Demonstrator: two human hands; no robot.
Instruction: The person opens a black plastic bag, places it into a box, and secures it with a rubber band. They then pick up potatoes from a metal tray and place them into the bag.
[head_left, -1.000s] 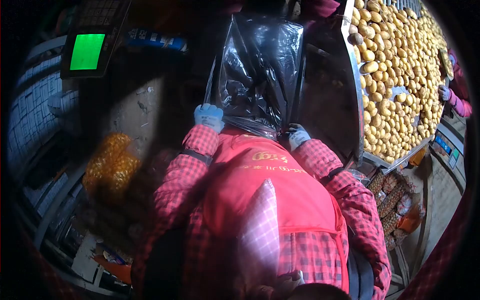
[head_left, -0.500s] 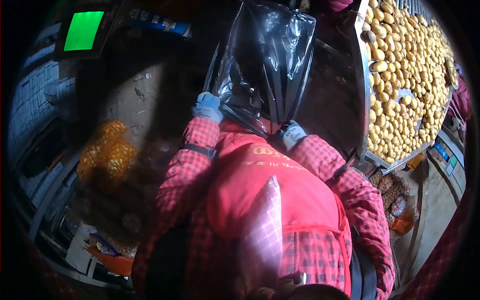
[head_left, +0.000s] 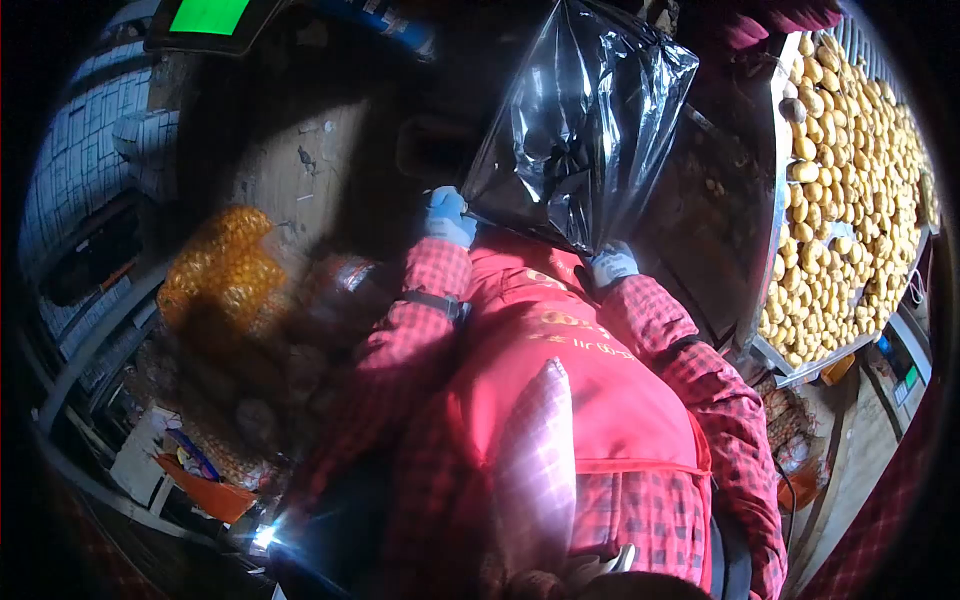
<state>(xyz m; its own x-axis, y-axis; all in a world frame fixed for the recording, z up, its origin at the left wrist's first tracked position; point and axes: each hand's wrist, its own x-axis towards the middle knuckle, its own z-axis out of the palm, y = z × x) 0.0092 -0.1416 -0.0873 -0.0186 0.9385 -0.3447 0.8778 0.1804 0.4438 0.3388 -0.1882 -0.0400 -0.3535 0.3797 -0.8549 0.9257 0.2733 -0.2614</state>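
A shiny black plastic bag (head_left: pixel 590 130) stretches out in front of my red apron, its near edge drawn between my two hands. At the bag's near left corner, my left hand (head_left: pixel 449 216) in a light blue and grey glove is closed on the edge. My right hand (head_left: pixel 612 265), gloved the same way, grips the bag's gathered near right edge close to the apron. The fingertips of both hands are partly hidden by the gloves' angle and the plastic. What the bag holds, if anything, does not show.
To the right stands a metal-rimmed sorting table (head_left: pixel 770 250) covered with potatoes (head_left: pixel 850 200). An orange mesh bag (head_left: pixel 225 270) sits at left. A screen lit green (head_left: pixel 208 14) is at upper left. Another person's sleeve (head_left: pixel 800 18) shows near the table's far end.
The camera view has shifted, so the surroundings sit further right and higher in part. The bag's near edge is now pulled straighter and tauter between my hands.
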